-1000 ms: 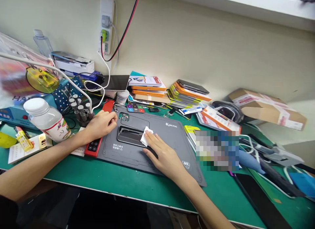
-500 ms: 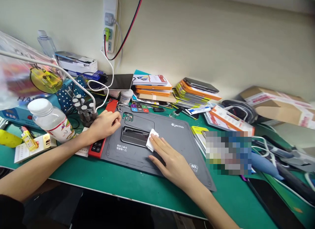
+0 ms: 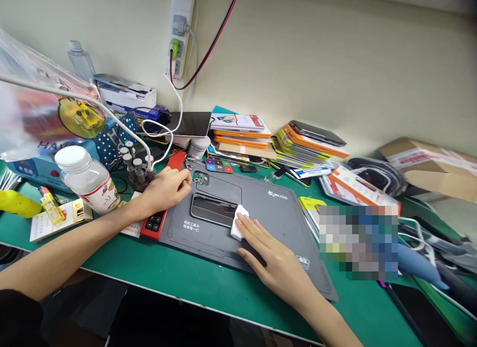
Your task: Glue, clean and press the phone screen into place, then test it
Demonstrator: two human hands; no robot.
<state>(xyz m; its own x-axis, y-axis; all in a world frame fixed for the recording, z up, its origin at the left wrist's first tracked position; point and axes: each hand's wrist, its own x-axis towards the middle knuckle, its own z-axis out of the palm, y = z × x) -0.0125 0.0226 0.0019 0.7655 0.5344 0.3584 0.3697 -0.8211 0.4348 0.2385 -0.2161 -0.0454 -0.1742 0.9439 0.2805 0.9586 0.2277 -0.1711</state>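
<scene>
Lying under the right grip (image 3: 278, 260) (pressed flat), wipe (image 3: 238, 221) overlaps phone (image 3: 212, 210) end.

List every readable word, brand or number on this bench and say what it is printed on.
"WKTOO": white print on the grey mat.
Chinese lines on the mat, under the phone: too small to read.
Labels on the bottle, the stacked packets and the blue box: too blurred to read.

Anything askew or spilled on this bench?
No spill. The water bottle leans tilted at the left, and the orange package stack is fanned out unevenly. The phone sits square on the mat.
</scene>
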